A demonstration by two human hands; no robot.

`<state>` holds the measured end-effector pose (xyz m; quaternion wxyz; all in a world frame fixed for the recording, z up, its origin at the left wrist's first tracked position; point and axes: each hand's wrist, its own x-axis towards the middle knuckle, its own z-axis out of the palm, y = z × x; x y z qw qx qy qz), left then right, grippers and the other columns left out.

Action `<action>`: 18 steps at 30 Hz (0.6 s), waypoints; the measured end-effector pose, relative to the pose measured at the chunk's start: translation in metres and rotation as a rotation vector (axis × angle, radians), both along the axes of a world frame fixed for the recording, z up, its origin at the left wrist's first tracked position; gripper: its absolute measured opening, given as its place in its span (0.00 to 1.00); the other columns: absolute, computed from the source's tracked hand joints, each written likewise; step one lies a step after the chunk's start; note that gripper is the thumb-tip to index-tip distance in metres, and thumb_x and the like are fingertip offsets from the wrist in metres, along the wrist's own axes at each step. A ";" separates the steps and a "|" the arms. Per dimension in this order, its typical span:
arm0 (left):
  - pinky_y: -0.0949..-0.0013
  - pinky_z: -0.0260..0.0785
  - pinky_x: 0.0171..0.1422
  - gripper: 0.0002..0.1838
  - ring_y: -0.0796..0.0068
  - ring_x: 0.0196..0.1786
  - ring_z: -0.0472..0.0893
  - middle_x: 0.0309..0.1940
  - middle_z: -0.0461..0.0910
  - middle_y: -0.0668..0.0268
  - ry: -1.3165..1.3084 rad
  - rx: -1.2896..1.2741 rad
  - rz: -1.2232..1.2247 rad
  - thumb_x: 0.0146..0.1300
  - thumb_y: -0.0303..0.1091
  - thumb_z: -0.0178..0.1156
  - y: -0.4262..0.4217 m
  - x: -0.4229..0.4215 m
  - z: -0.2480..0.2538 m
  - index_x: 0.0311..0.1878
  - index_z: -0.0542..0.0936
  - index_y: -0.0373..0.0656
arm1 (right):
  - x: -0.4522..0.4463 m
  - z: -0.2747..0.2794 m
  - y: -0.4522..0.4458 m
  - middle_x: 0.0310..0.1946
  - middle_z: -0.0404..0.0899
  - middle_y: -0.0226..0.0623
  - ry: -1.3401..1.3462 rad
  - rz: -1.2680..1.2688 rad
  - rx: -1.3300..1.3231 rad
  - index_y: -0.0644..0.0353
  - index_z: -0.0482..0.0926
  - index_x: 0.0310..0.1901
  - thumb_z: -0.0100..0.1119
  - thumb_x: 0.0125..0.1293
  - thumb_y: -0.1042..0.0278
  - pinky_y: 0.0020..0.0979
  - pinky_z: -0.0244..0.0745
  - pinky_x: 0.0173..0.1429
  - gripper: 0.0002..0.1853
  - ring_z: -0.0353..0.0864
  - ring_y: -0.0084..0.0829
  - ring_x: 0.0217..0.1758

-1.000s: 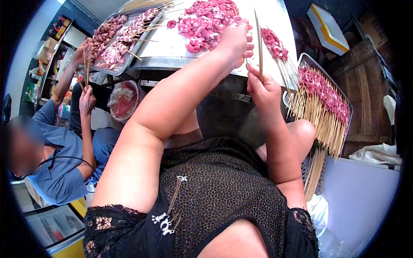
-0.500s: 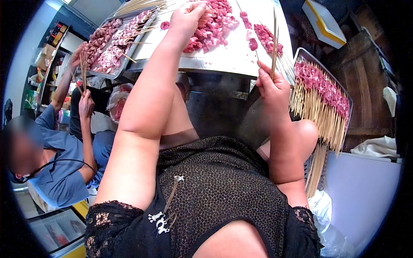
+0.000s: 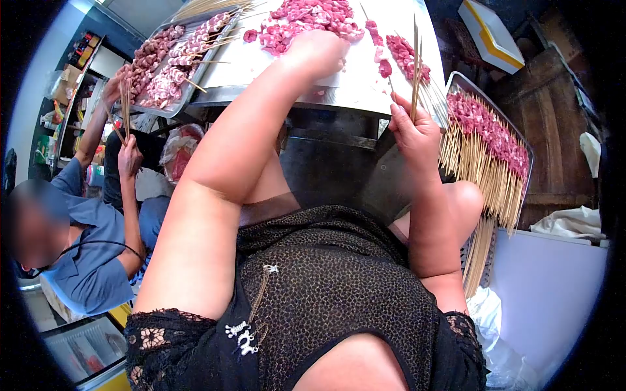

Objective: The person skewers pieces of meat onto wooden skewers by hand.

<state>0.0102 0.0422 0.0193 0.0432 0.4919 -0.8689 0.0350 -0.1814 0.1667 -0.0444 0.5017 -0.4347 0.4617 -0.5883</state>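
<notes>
Bamboo skewers (image 3: 417,72) stand upright in my right hand (image 3: 417,133), whose fingers are closed round their lower ends. One skewer from that hand carries pieces of raw meat (image 3: 377,40) with gaps between them. My left hand (image 3: 318,53) is at the near edge of a heap of cut raw meat (image 3: 306,18) on the metal table (image 3: 261,81). Its fingers are turned away and blurred, so what they hold, if anything, does not show. Finished meat skewers (image 3: 405,55) lie on the table close to my right hand.
To my right, a metal tray (image 3: 529,153) holds rows of meat skewers (image 3: 489,140). Another tray (image 3: 186,98) of threaded meat stands at the table's left. A person (image 3: 91,228) there holds skewers. A white foam box (image 3: 492,36) stands at the back right.
My left hand has moved right and nearer to me, down to the near edge of the meat heap. My right hand keeps hold of the skewers, almost unmoved.
</notes>
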 end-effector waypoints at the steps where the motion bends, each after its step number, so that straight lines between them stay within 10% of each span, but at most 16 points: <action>1: 0.59 0.71 0.46 0.09 0.59 0.41 0.79 0.33 0.80 0.59 -0.001 -0.001 -0.003 0.52 0.36 0.58 -0.001 0.001 0.001 0.35 0.83 0.46 | 0.000 0.001 0.000 0.21 0.73 0.22 -0.001 -0.003 -0.001 0.63 0.78 0.49 0.58 0.63 0.70 0.13 0.55 0.24 0.13 0.63 0.09 0.20; 3: 0.60 0.71 0.45 0.10 0.58 0.39 0.80 0.33 0.81 0.58 0.028 0.115 0.067 0.53 0.37 0.58 -0.003 0.007 0.001 0.35 0.83 0.46 | -0.002 0.004 0.002 0.21 0.72 0.22 -0.010 -0.001 0.018 0.63 0.78 0.49 0.59 0.63 0.69 0.13 0.55 0.24 0.14 0.63 0.10 0.20; 9: 0.74 0.72 0.37 0.11 0.76 0.30 0.78 0.27 0.80 0.66 1.341 0.567 0.236 0.61 0.38 0.56 -0.015 0.042 0.001 0.37 0.80 0.40 | -0.003 0.008 0.003 0.21 0.72 0.21 0.005 0.038 0.021 0.63 0.78 0.49 0.59 0.63 0.70 0.14 0.57 0.26 0.14 0.64 0.10 0.22; 18: 0.67 0.78 0.39 0.16 0.65 0.34 0.82 0.32 0.80 0.56 1.721 0.733 0.269 0.68 0.40 0.46 -0.008 0.043 0.015 0.38 0.76 0.36 | 0.006 0.007 0.003 0.22 0.73 0.21 0.074 0.070 0.032 0.62 0.79 0.49 0.59 0.62 0.69 0.14 0.61 0.28 0.14 0.68 0.11 0.24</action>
